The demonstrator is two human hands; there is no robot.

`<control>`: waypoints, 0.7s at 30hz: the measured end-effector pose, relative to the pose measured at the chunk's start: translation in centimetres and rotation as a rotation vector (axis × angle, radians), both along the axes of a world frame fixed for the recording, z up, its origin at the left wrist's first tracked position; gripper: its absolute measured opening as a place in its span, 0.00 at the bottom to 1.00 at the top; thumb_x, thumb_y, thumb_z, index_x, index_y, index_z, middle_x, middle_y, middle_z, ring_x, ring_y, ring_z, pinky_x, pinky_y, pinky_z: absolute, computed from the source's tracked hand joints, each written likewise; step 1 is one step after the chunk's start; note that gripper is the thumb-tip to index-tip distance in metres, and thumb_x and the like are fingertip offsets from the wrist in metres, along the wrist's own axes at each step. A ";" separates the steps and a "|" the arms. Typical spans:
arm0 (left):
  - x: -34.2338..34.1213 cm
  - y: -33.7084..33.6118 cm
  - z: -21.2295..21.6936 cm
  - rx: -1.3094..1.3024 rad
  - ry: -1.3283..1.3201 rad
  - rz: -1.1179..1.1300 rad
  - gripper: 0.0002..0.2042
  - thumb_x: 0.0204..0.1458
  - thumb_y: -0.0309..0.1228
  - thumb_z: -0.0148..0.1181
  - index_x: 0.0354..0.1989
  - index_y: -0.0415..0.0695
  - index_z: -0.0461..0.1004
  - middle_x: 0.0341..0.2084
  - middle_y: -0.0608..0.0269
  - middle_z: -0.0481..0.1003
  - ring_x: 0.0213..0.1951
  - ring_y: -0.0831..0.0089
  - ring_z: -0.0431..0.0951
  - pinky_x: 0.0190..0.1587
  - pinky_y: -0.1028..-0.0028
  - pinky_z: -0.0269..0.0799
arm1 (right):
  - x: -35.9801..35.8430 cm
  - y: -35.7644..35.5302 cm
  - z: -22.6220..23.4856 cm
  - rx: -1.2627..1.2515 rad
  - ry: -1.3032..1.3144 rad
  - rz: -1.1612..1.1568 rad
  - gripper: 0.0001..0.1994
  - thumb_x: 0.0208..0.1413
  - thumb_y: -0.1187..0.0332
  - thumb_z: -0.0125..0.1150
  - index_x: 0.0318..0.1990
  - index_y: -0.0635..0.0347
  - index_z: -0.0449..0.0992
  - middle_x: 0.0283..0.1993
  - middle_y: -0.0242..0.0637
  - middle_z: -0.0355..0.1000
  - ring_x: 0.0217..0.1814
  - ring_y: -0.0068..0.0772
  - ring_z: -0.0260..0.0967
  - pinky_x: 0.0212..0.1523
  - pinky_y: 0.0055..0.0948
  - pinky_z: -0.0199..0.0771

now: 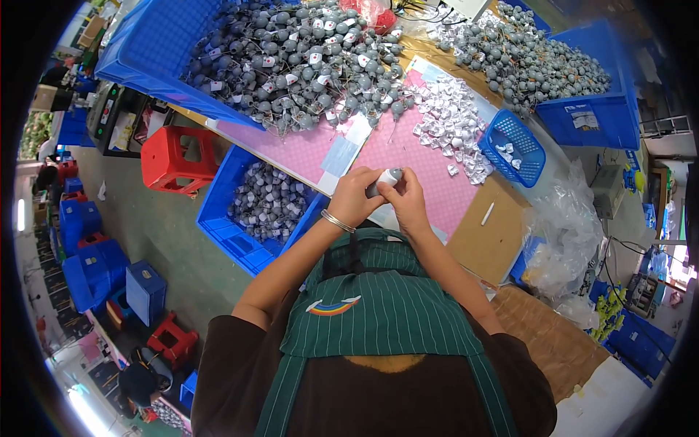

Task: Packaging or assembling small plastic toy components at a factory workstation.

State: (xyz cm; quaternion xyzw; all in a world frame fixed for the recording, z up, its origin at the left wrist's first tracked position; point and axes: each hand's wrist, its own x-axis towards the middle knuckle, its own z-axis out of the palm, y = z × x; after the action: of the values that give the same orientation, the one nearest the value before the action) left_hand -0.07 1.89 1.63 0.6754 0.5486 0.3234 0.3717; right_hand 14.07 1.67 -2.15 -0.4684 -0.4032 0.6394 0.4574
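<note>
Head view, looking down past a green striped apron (378, 317): from my remote seat I see two bare hands meeting at the near edge of a desk (437, 191) with a pink patterned top. The left hand (355, 195), with bracelets at its wrist, and the right hand (410, 204) share one small grey-and-white piece (391, 177).

I judge the step in hand to be fitting or checking a white cover on a grey ball. The next move, I would say, calls for a steady grip and light thumb pressure until the white part sits true.

The piece lies between the hands, in front of the apron. The fingers of both hands are drawn in narrow around it, left fingers on its left side, right thumb and forefinger on its right. They hide much of it, so I cannot tell how fully its parts are joined.

Beyond the hands is a heap of white pieces (448, 120), with a blue basket (540, 166) just to its right. Farther off, at upper left, spreads a large pile of grey balls (298, 73). Below the desk's left edge, a blue crate (227, 244) holds more grey-and-white pieces (268, 200).
</note>
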 end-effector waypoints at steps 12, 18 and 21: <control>-10.1 -3.1 -14.8 -0.347 0.046 0.335 0.23 0.33 0.37 0.70 0.41 0.41 0.75 0.33 0.54 0.77 0.35 0.63 0.77 0.41 0.70 0.71 | 1.9 0.7 -7.0 -0.114 -0.349 0.274 0.17 0.47 0.63 0.65 0.42 0.60 0.70 0.37 0.36 0.68 0.33 0.22 0.66 0.29 0.21 0.70; -18.7 -2.4 -12.8 -0.221 0.680 0.486 0.19 0.35 0.33 0.65 0.40 0.41 0.75 0.36 0.51 0.75 0.41 0.55 0.73 0.47 0.63 0.68 | 11.3 2.0 -10.4 -0.314 -0.509 0.002 0.13 0.47 0.65 0.63 0.38 0.61 0.72 0.33 0.35 0.70 0.32 0.24 0.68 0.28 0.22 0.70; -16.7 1.6 -13.6 -0.036 0.642 0.381 0.17 0.38 0.31 0.63 0.40 0.44 0.75 0.38 0.52 0.74 0.44 0.55 0.71 0.49 0.63 0.66 | 15.0 3.1 -13.4 -0.138 -0.795 -0.116 0.11 0.47 0.68 0.62 0.37 0.61 0.72 0.33 0.37 0.70 0.35 0.30 0.69 0.33 0.26 0.71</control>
State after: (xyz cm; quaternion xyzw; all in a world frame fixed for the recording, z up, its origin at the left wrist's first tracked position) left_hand -16.78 3.50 -11.92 0.6215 0.7588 0.1491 0.1257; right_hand 29.10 4.77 -15.55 -0.7307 -0.4777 0.4071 0.2688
